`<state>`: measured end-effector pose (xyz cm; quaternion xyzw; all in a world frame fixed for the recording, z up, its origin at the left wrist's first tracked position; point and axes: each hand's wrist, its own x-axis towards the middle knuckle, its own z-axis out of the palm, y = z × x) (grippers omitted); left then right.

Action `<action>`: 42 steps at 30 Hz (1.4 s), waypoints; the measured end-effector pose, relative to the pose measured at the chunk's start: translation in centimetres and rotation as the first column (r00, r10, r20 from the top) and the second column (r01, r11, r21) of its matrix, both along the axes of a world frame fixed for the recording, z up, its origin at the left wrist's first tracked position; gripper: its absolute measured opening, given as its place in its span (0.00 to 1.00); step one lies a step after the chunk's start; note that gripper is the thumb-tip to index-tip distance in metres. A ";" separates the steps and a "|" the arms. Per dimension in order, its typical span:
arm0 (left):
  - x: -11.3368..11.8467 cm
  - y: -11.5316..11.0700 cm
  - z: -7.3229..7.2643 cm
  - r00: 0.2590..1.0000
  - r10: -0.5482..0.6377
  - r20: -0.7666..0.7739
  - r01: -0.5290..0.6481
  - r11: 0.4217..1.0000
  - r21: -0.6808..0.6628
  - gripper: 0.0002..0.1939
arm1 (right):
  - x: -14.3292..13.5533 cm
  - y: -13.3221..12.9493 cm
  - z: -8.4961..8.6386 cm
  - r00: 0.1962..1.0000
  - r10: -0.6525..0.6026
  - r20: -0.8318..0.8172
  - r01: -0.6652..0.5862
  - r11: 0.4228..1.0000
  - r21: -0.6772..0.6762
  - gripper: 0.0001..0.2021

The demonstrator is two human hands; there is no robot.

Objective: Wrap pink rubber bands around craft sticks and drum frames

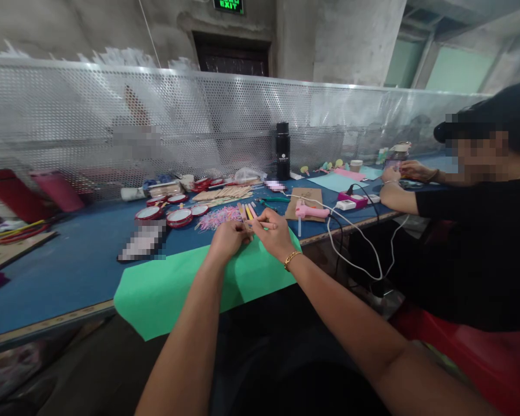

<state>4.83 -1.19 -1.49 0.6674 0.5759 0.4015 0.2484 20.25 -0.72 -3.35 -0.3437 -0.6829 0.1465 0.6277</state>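
My right hand (278, 236), with a gold bracelet at the wrist, is closed around a slim peach-coloured stick (269, 225) that looks like a pen or marker. Its tip points toward my left hand (227, 241), whose fingers are pinched together close by. What the left fingers hold is too small and hidden to make out. Both hands are over a green sheet (169, 289) that hangs past the table edge. Just beyond the fingertips lie several coloured sticks (249, 211), yellow and pink among them. A pile of thin pink and purple strands (216, 218) lies beside my left hand.
Small red-rimmed drums (179, 217) and wooden sticks (225, 195) lie at the back left. A pink glue gun (312, 210) rests on cardboard, with white cables (355, 267) looping off the edge. A black flask (282, 151) stands behind. A co-worker (472, 231) sits at right.
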 end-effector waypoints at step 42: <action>0.1 -0.2 0.3 1.000 0.012 -0.007 -0.012 1.000 -0.019 0.08 | 0.0 -0.1 0.0 0.998 -0.052 -0.022 0.052 0.999 -0.012 0.12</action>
